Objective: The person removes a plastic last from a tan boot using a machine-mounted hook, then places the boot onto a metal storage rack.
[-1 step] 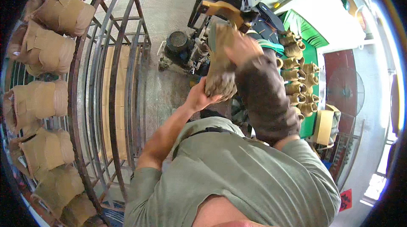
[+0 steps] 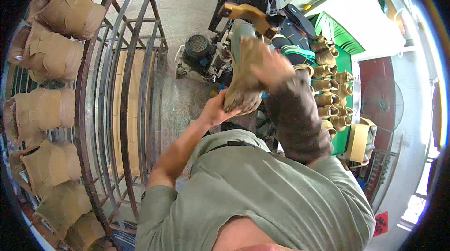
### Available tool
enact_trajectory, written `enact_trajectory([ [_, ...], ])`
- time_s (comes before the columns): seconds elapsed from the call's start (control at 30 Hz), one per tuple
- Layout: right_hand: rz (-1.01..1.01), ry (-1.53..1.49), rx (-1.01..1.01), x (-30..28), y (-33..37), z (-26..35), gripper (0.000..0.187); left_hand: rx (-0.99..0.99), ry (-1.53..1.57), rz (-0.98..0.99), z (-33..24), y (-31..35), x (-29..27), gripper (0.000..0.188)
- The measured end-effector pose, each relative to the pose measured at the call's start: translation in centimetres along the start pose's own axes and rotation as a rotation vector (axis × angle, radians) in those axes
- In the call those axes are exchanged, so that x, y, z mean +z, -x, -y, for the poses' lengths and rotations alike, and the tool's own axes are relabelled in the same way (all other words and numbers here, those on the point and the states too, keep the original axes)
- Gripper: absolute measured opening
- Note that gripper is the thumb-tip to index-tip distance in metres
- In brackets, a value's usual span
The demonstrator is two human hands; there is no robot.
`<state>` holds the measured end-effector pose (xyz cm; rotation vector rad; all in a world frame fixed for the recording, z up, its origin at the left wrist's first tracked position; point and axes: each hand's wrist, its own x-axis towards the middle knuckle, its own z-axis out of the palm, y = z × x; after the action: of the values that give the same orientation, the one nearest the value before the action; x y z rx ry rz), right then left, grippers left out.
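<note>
A tan boot upper (image 2: 248,70), gathered in pleats at its near end, is in front of me at the upper middle. Its far end lies against a grey-green rounded form (image 2: 243,33) on a machine; I cannot tell whether it is fitted over that form. My left hand (image 2: 218,109) is closed around the pleated near end, with fingers partly hidden beneath it. On the boot's right side lies my right hand (image 2: 274,69), smeared by motion, its fingers not clear. A dark brown sleeve covers that forearm.
The machine's yellow-brown arm (image 2: 248,14) rises beyond the boot, with a dark motor (image 2: 196,45) to its left. Several tan boots (image 2: 49,110) fill a rack at left, beside a metal-barred rack (image 2: 126,91). More boots (image 2: 326,84) stand on a green surface (image 2: 344,138) at right.
My right hand has shifted slightly toward me and to the right along the boot. My left hand keeps its hold and has moved slightly left.
</note>
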<state>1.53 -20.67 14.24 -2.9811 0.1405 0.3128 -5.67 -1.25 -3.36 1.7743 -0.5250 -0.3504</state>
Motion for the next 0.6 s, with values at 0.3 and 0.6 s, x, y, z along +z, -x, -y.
enact_trajectory([
  [0.3, 0.258, -1.428, 0.076, 20.4, 10.6, -13.0, 0.07, -0.168, -0.274, 0.58, 1.3, -0.3, -0.3, 0.116],
  [0.6, 0.268, -0.912, -0.2, 24.9, 5.9, -14.2, 0.087, -0.381, 1.25, -0.49, -7.5, -15.2, 9.2, 0.053],
])
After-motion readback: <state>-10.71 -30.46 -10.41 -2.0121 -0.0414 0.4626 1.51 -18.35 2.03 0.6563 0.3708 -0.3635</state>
